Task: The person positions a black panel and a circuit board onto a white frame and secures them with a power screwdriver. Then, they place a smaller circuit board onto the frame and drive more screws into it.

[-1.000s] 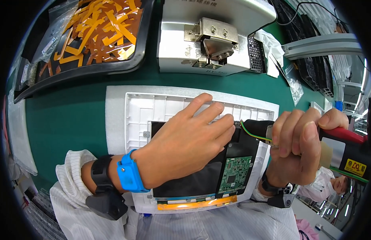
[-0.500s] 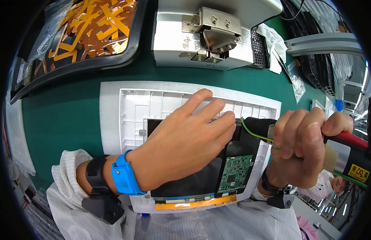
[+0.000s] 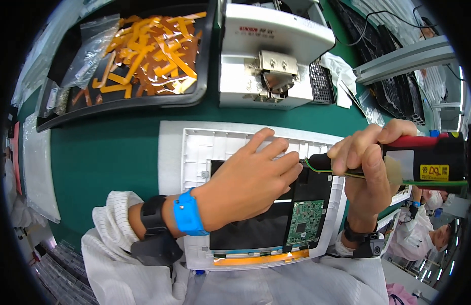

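Toward the counter's (image 3: 105, 157) far left corner, a long black plastic tray (image 3: 209, 56) holds a clear plastic bag (image 3: 95, 48) and a heap of glossy orange film strips (image 3: 166, 56). At the counter's near edge, a white, rib-edged rectangular plastic frame (image 3: 195, 152) lies on a pale foam sheet (image 3: 170, 157). A worker's left hand (image 3: 253, 178), a bright blue plastic strap (image 3: 189, 213) at its wrist, reaches over the frame, four fingers spread and bent near its far edge; the thumb is hidden, and whether it pinches anything cannot be told. Behind the frame, toward the counter's far edge, stands a silver-and-white metal machine (image 3: 266, 38). A green circuit board (image 3: 305, 223) sits near the frame's near right corner. The right hand (image 3: 365, 160) wraps its fingers around a red-and-black cylindrical hand tool (image 3: 423, 157), its dark nose near the frame's far right corner, close to the left fingertips. Beyond the counter's right edge is a person in white (image 3: 413, 234).
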Demonstrator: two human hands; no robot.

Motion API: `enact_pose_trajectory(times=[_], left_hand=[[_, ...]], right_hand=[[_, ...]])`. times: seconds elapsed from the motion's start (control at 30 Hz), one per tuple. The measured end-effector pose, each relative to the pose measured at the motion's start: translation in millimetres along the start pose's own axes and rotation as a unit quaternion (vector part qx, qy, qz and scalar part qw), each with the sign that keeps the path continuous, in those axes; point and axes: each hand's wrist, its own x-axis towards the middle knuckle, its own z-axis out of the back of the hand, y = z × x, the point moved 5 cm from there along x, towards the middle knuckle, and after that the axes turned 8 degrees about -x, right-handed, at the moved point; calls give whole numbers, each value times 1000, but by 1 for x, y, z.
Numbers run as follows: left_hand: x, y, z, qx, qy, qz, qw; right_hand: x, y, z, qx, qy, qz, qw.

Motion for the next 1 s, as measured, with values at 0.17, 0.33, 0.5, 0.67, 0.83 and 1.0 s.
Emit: enact_pose_trajectory(times=[0.17,0.33,0.5,0.67,0.83,1.0], left_hand=[[1,-1,0,-6,-11,-9,1000],[1,-1,0,-12,-16,-10,1000],[-1,1,0,-2,-11,-7,1000],[-2,0,-2,0,-7,-2,1000],[0,-2,-1,4,-10,-4,1000],[-2,0,-1,-19,2,12,1000]], right_hand=[[30,32,1,81,25,81,993],[65,44,-24,125,54,165,977],[79,39,-48,101,12,161,982],[83,38,-62,10,-14,146,989],[91,34,-63,87,6,100,991],[69,29,-37,84,-22,26,996]])
